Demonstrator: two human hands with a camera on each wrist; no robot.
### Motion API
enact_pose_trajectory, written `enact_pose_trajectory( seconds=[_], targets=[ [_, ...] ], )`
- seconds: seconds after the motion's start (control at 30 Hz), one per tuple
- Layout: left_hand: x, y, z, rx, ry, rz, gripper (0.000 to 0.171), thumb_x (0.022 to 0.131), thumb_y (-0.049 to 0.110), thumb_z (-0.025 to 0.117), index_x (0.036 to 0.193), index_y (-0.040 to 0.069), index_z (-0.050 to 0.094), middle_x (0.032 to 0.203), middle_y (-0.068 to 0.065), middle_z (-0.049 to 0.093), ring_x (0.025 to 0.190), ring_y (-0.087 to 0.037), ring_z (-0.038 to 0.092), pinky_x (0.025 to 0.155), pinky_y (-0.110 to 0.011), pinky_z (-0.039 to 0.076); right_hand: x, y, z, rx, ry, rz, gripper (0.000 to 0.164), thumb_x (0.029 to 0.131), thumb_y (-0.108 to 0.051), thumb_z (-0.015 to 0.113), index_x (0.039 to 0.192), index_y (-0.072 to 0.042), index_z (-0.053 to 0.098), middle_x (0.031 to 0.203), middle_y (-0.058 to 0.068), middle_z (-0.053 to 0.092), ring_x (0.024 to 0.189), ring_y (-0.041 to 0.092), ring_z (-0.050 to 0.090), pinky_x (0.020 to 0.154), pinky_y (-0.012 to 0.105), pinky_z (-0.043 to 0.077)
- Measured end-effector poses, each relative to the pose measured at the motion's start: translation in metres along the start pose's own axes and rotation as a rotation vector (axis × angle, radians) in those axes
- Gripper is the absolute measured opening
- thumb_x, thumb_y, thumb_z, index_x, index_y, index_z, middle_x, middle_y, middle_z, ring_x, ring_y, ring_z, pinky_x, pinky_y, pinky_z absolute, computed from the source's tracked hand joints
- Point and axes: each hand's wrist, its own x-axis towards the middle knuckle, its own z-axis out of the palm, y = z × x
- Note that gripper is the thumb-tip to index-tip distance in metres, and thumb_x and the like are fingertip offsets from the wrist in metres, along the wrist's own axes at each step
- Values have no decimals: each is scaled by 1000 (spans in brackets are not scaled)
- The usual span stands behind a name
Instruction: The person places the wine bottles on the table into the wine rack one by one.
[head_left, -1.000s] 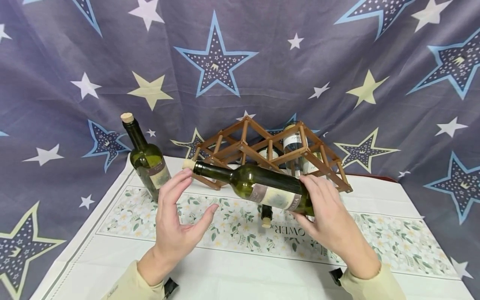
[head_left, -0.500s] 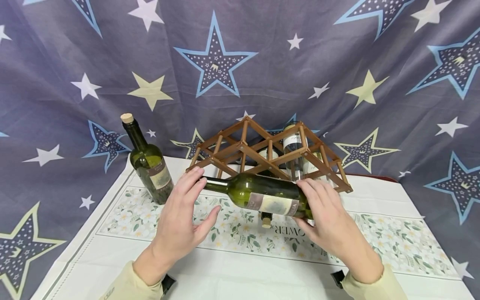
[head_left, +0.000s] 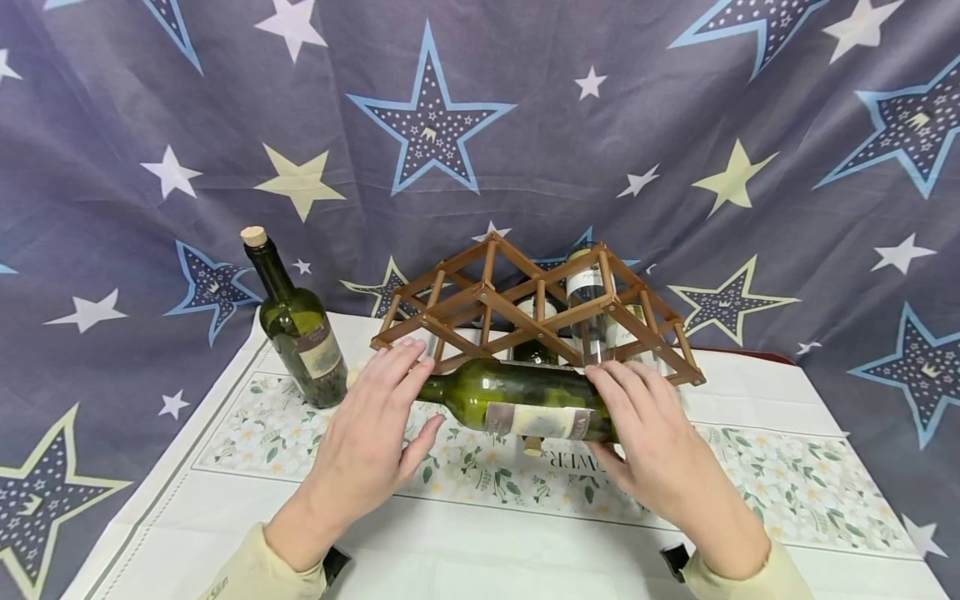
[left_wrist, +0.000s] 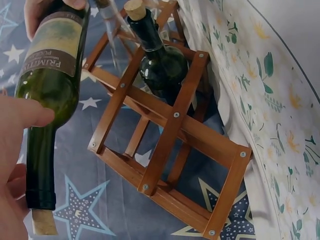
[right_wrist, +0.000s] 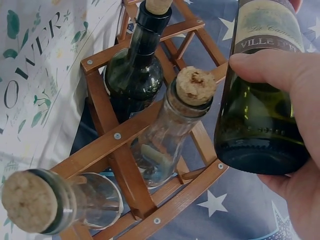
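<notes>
A green, corked wine bottle lies almost level in front of the wooden wine rack, neck to the left. My right hand grips its base end; in the right wrist view the thumb crosses the glass below the label. Around the neck is my left hand, fingers over the far side and thumb on the near side, with the cork poking out beyond them. Behind the held bottle, a dark green bottle and clear corked bottles lie in the rack's slots.
Another corked green wine bottle stands upright at the left of the table. A floral runner crosses the white tablecloth. A grey curtain with stars hangs right behind the rack.
The held bottle has come down and turned closer to level. My left hand has moved from beside the cork onto the neck, while the right hand keeps its grip on the base.
</notes>
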Motion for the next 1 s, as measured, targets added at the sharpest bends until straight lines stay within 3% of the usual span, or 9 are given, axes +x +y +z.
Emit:
enact_pose_trajectory(
  seconds=[0.47, 0.73, 1.0],
  targets=[
    [-18, -4, 6, 54, -153, -51, 48, 96, 22, 55, 135, -6, 56, 132, -19, 59, 120, -37, 55, 108, -49, 37, 0, -8, -4, -6, -9, -31, 91, 60, -15, 86, 142, 4, 49, 132, 22, 54, 116, 44, 47, 103, 56, 35],
    [-20, -7, 6, 49, -179, -41, 44, 94, 18, 54, 133, -4, 58, 118, -13, 64, 102, -30, 61, 97, -46, 46, 0, -9, -5, 3, -20, -41, 90, 63, -15, 85, 143, 3, 48, 132, 21, 54, 118, 43, 46, 102, 56, 35],
    [-28, -7, 6, 63, -244, -57, 45, 98, 20, 52, 136, -2, 56, 114, -9, 65, 97, -26, 61, 88, -43, 49, 1, -10, -7, 6, -18, -51, 90, 62, -15, 84, 144, 2, 49, 132, 20, 54, 119, 42, 47, 101, 55, 37]
  ],
)
